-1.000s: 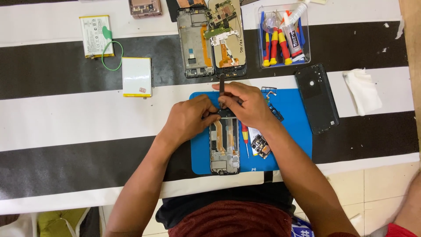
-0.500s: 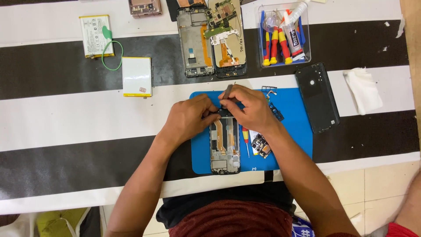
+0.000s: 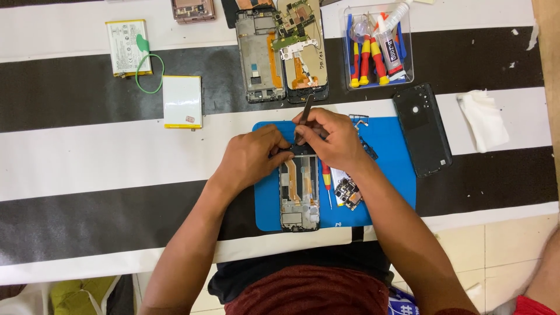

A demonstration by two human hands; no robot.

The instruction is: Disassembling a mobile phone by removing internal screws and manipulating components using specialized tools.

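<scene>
An opened phone frame (image 3: 300, 195) lies lengthwise on a blue work mat (image 3: 391, 146). My left hand (image 3: 252, 156) rests on the frame's top left corner and pins it down. My right hand (image 3: 329, 139) holds dark tweezers (image 3: 304, 115) whose tip points down into the top of the frame; the far end sticks up past my fingers. The top edge of the frame is hidden under both hands. A small circuit board (image 3: 348, 193) and a red-handled screwdriver (image 3: 326, 178) lie on the mat just right of the frame.
Two more stripped phone frames (image 3: 280, 49) lie further back, beside a clear tray (image 3: 404, 44) of red and blue tools and a glue tube. A black back cover (image 3: 423, 129) and a white tissue (image 3: 482, 119) are at right. Two batteries (image 3: 182, 101) lie at left.
The tweezers in my right hand have tilted, their free end swinging to the right, while their tip stays at the top of the frame. My left hand has kept its place.
</scene>
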